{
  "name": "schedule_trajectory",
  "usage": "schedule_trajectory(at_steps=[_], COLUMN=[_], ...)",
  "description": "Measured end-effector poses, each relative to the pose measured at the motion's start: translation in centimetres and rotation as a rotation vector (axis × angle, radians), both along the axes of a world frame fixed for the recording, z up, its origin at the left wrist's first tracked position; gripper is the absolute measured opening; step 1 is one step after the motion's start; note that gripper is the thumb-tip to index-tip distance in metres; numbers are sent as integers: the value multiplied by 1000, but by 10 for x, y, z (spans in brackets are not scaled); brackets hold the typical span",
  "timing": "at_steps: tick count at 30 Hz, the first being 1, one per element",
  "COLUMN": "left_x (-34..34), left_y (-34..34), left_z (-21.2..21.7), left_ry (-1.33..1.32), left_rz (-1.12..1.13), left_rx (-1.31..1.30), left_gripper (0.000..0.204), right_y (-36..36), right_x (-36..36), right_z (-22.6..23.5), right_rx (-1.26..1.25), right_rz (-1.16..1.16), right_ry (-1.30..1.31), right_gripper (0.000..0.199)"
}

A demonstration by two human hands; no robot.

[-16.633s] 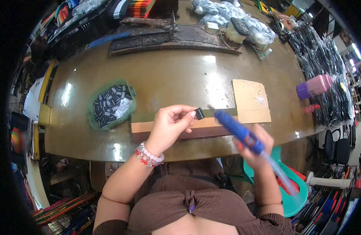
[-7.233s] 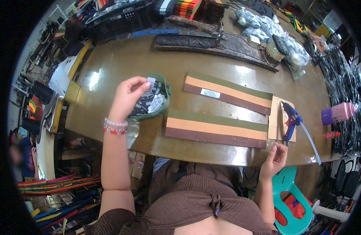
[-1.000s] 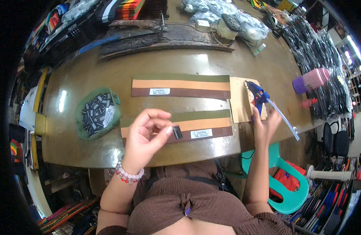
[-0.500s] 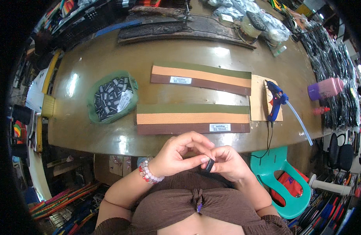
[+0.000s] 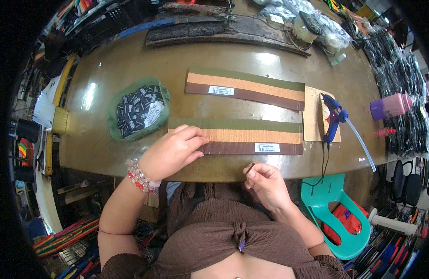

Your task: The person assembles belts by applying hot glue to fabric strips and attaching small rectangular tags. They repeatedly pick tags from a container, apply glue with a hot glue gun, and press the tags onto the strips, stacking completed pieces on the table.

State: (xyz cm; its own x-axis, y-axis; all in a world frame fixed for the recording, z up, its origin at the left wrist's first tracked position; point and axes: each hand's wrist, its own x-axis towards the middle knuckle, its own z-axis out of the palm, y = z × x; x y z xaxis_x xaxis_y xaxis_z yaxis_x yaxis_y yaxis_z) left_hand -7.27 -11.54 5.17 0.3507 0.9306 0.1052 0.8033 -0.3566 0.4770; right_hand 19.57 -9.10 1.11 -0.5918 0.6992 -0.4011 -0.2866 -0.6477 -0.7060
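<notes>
Two woven fabric strips striped green, tan and brown, each with a small white label, lie on the table: the far strip point(image 5: 244, 87) and the near strip point(image 5: 242, 135). My left hand point(image 5: 177, 146), wearing bead bracelets, rests over the left end of the near strip with its fingers bent and parted from the thumb. Below that strip, at the table's front edge, my right hand point(image 5: 269, 183) pinches a small black label point(image 5: 250, 168) between thumb and fingers, seen nearly edge-on. At the left, a green basket point(image 5: 113, 120) holds many similar black labels and some white ones.
A blue glue gun point(image 5: 333, 118) with a long glue stick lies on cardboard point(image 5: 312, 116) right of the strips, its cord running off the front edge. Beyond are a pink and purple bottle point(image 5: 391, 107) and a dark board point(image 5: 228, 37). A green chair point(image 5: 312, 193) stands front right.
My left hand has let go of the black label and moved left and forward onto the near strip. My right hand keeps the label, slightly higher. The view has shifted slightly.
</notes>
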Motion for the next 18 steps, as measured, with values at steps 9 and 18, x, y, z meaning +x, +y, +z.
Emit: schedule_trajectory(at_steps=[9, 18], left_x=[-6, -4], left_y=[7, 9], left_z=[6, 6], left_ry=[97, 86], left_rz=[-108, -122], left_rx=[3, 0], left_gripper=[30, 25], right_y=[-2, -4], right_x=[-4, -4], right_z=[-4, -6], right_rx=[-22, 4], right_rz=[-63, -76], right_ry=[37, 49], right_gripper=[8, 8])
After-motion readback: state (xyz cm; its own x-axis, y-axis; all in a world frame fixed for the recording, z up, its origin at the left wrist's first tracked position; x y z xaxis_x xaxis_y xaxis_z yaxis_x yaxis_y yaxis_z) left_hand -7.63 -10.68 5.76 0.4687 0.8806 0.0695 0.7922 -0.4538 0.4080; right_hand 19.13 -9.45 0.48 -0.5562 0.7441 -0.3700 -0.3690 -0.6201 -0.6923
